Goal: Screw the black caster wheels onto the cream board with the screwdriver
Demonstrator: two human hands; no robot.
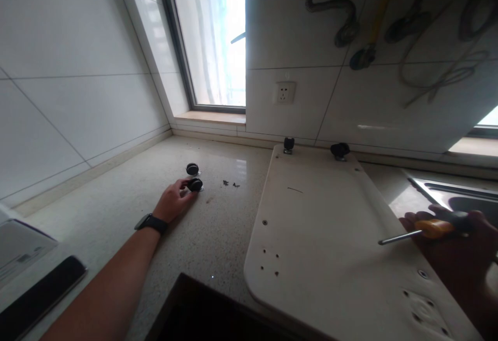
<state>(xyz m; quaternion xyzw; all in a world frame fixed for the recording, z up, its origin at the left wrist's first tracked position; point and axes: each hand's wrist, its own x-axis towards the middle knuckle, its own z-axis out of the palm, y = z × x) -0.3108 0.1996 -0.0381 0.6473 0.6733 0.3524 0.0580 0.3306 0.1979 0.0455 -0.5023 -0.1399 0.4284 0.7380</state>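
Observation:
On the speckled counter, my left hand [174, 199] has its fingers closed round a black caster wheel [195, 184]. Just behind it stands a second loose caster [192, 169]. Two small piles of screws [230, 183] lie to the right of that hand. A screwdriver [431, 228] with an orange and dark handle is gripped in my right hand [459, 242], its shaft pointing left above a white board [311, 216]. Fixed along the board's far edge are two more casters, a left one [288, 145] and a right one [340, 151]. Groups of screw holes show at its near corners.
A phone [42, 299] and a white box [23, 250] are at the left. The sink [459, 188] lies right of the board. Hoses [334, 4] hang on the tiled wall near a socket [286, 92]. A dark edge [202, 304] shows at the bottom.

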